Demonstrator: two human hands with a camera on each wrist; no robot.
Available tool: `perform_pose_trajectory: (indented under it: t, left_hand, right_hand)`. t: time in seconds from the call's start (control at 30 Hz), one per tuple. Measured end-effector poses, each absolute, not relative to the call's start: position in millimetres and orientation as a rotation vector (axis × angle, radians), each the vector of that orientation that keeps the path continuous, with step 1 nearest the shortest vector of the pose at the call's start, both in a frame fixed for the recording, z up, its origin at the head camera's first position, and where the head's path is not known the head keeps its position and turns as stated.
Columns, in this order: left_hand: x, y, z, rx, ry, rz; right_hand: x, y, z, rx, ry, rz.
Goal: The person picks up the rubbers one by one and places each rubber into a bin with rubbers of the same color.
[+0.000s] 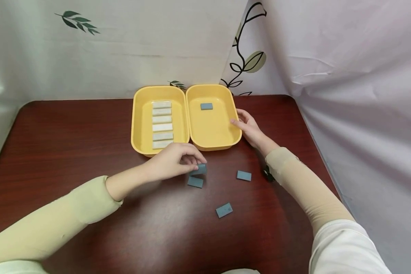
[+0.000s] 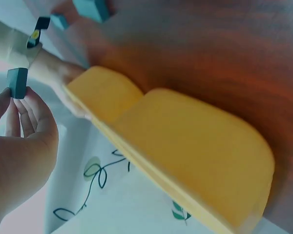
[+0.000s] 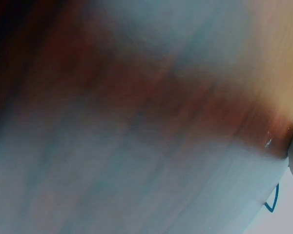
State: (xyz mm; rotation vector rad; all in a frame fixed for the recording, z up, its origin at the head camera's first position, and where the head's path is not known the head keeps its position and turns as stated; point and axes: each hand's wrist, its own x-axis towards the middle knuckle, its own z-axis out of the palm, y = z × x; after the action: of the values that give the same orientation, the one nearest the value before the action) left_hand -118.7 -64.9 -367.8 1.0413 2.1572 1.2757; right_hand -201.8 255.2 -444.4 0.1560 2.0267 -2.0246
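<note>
My left hand (image 1: pixel 174 161) pinches a blue-grey rectangular block (image 1: pixel 199 169) between thumb and fingertips, just above the table in front of the two yellow trays. The left wrist view also shows this block (image 2: pixel 17 83) held at the fingertips. My right hand (image 1: pixel 248 125) grips the right side of the right yellow tray (image 1: pixel 212 142), with its thumb over the rim. One blue-grey block (image 1: pixel 206 106) lies inside that tray near the back. The left yellow tray (image 1: pixel 137 125) holds a column of several white blocks (image 1: pixel 162 119). The right wrist view is mostly blurred.
Loose blue-grey blocks lie on the dark red table (image 1: pixel 72 152): one block (image 1: pixel 195 182) below my left fingertips, another block (image 1: pixel 244 175) to the right, and a third block (image 1: pixel 224 210) nearer the front. A pale patterned curtain (image 1: pixel 140 45) stands behind the table and along its right.
</note>
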Motion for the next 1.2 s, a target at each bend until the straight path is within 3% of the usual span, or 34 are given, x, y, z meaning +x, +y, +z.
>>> perform_pose_trajectory:
  t: [0.63,1.2]
  left_hand:
    - [-174.7,-58.3,-328.4,1.041,2.341,1.194]
    - [-209.1,-21.5,-321.3,1.050,2.350,1.106]
  right_hand:
    - [-204.1,254.3,-446.2,0.127,2.038,-2.034]
    - [-202.9,254.7,-447.8,0.141,2.047,-2.032]
